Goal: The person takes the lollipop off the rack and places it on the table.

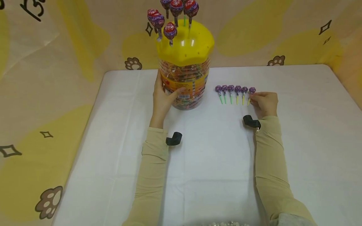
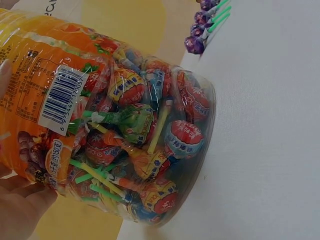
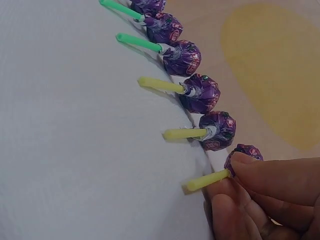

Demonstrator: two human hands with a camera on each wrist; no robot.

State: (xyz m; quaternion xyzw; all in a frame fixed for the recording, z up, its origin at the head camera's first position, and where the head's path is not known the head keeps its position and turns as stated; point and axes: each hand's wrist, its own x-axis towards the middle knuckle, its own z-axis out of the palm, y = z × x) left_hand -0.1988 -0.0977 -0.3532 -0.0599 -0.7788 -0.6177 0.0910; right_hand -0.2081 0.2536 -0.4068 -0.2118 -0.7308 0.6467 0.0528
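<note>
A clear ribbed jar (image 1: 185,102) full of wrapped lollipops stands at the table's back, capped by a yellow dome lid (image 1: 198,44) with several lollipops stuck upright in it. My left hand (image 1: 164,99) grips the jar's left side, its thumb across the front label near the barcode (image 2: 62,100). To the right lies a row of purple-wrapped lollipops (image 1: 231,89), sticks toward me, some green and some yellow. At the row's right end my right hand (image 1: 266,102) pinches the last lollipop (image 3: 207,181) between thumb and fingers, just below its head.
White cloth covers the table (image 1: 209,163). A patterned yellow and beige backdrop (image 1: 243,37) rises behind it and along the left. Beads (image 1: 226,223) show at the near edge. Each sleeve carries a black wrist camera (image 1: 174,138).
</note>
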